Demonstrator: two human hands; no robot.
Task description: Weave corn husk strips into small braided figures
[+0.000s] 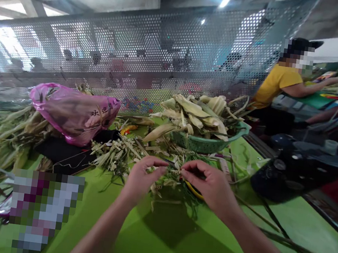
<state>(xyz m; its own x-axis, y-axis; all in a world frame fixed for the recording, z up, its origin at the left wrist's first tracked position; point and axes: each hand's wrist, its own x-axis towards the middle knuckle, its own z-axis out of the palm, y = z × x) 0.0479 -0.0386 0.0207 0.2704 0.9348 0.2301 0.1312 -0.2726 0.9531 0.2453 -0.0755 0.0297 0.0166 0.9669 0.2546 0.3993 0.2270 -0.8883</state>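
Observation:
My left hand is closed in a pinch, thumb against fingers, just above the green tabletop. Facing it, my right hand pinches too, its fingertips close to the left ones. Between them show thin pale and dark strands, too small to name; what each hand grips is partly hidden by the fingers. Behind and below the fingers lies a loose heap of cut husk strips and green fibres. A curved yellow edge shows beneath my right hand.
A green basket heaped with dried corn husks stands behind my hands. A pink plastic bag and more husks lie left. A dark bag stands right. A person in a yellow shirt sits at another table.

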